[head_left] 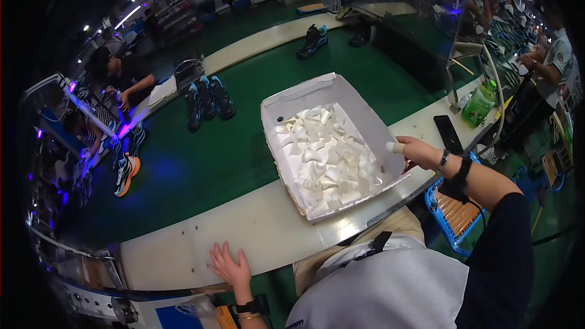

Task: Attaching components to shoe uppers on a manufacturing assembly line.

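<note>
White box [365, 119] rim gripped by right hand [416, 151], fingers pressed together; left hand [230, 265] laid flat on desk [256, 231], fingers spread.

Sneakers [207, 102] on green belt [201, 164] (paired); green bottle [479, 105], black phone [448, 134]

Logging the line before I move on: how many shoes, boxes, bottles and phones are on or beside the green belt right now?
Shoes on the belt: 7
White cardboard box of paper wads: 1
Green bottle: 1
Black phone: 1
Total: 10
The right hand rests at the box's edge.
</note>
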A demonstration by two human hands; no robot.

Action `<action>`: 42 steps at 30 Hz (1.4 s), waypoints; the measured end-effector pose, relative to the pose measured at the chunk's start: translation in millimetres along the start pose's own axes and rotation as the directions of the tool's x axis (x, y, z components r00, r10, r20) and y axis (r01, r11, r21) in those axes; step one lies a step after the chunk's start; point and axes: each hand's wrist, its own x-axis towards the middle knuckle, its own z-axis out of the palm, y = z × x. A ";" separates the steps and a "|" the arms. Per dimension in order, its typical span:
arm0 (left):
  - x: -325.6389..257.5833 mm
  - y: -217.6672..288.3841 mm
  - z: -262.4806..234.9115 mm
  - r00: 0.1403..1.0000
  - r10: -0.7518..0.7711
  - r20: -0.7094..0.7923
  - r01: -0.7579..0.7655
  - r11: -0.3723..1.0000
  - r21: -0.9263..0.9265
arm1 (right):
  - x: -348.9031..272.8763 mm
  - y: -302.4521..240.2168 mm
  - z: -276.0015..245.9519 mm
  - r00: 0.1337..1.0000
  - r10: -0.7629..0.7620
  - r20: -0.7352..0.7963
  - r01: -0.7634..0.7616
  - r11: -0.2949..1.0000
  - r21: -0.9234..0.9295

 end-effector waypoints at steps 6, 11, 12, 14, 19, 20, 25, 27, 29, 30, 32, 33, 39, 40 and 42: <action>12.7 -7.8 -6.8 0.999 -0.004 -0.043 0.007 0.998 0.061 | -40.0 49.6 25.2 0.976 0.197 0.096 -0.217 0.809 0.546; 20.9 -1.0 6.2 0.998 -0.016 -0.065 0.019 0.999 0.048 | -17.7 37.9 38.8 0.895 0.300 0.330 -0.446 0.577 0.685; 21.0 2.0 8.7 0.997 -0.020 -0.069 0.023 0.999 0.040 | -0.2 44.0 35.0 0.894 0.260 0.365 -0.447 0.580 0.681; 23.4 6.1 8.6 0.998 0.003 -0.056 -0.002 1.000 0.025 | 20.8 39.1 26.0 0.925 0.264 0.274 -0.381 0.646 0.662; 18.1 4.5 -0.1 0.996 0.016 -0.084 -0.014 1.000 0.021 | 46.9 -5.3 20.1 0.972 0.202 0.119 -0.228 0.696 0.681; 16.5 4.8 -2.2 0.997 0.019 -0.073 -0.017 1.000 0.022 | 53.3 -13.4 20.7 0.971 0.210 0.110 -0.228 0.695 0.682; 18.6 6.8 -2.4 0.995 0.019 -0.098 -0.019 1.000 -0.006 | 123.9 -69.8 47.7 0.987 0.129 0.098 -0.162 0.735 0.658; 19.8 9.3 -0.7 0.995 0.016 -0.101 -0.018 1.000 -0.025 | 170.9 -93.6 57.0 0.987 0.129 0.099 -0.162 0.734 0.659; 20.0 10.2 4.2 0.996 0.008 -0.087 -0.010 1.000 -0.019 | 221.0 -117.7 65.3 0.985 0.136 0.105 -0.171 0.729 0.663; 19.4 12.2 3.4 0.996 0.005 -0.094 -0.006 1.000 -0.014 | 246.9 -129.8 70.0 0.991 0.095 0.098 -0.136 0.745 0.653; 20.8 13.8 -1.1 0.997 -0.019 -0.070 0.017 1.000 -0.023 | 288.7 -157.7 80.8 0.994 0.044 0.103 -0.100 0.758 0.645; 18.9 13.2 -3.2 0.997 -0.027 -0.076 0.026 1.000 -0.012 | 307.1 -171.6 88.2 0.998 0.018 0.056 -0.050 0.760 0.648; 18.7 6.0 8.6 0.991 0.054 -0.119 -0.048 0.997 0.054 | 379.2 -224.2 114.5 0.994 -0.072 -0.082 0.109 0.676 0.729; 18.6 7.4 7.5 0.994 0.042 -0.099 -0.038 0.998 0.042 | 385.4 -226.3 116.8 0.984 -0.107 -0.141 0.177 0.616 0.768; 19.4 11.7 4.5 0.997 0.033 -0.075 -0.030 0.999 0.032 | 393.8 -231.6 116.5 0.986 -0.118 -0.118 0.166 0.612 0.773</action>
